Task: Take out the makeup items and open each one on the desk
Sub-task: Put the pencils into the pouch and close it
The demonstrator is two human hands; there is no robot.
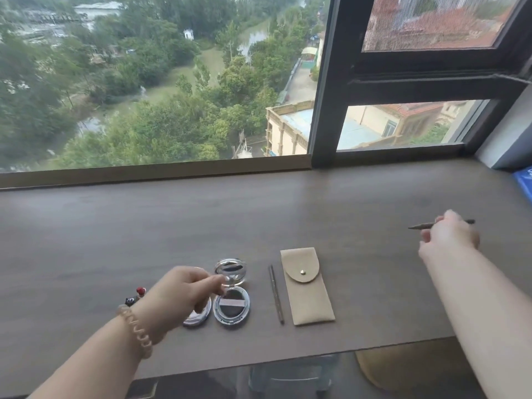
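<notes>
The left hand (184, 292) is low on the brown tabletop (144, 226). Its fingers (214, 285) curl over 2 round compacts. They touch the hinge of the open compact (231, 295), whose lid stands up. The other compact (198, 313) lies partly under the hand. The right hand (449, 234) is far off to the right, fingers closed on a thin dark pencil (421, 225). A slim cap (276, 295) lies just beside a tan pouch (306, 289), snapped shut.

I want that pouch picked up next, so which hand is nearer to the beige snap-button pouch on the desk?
Left, narrowly. The left hand hovers over the round compacts to the left of the beige snap-button pouch; the right hand is off to the pouch's right and farther back, holding a thin dark pencil.
</notes>
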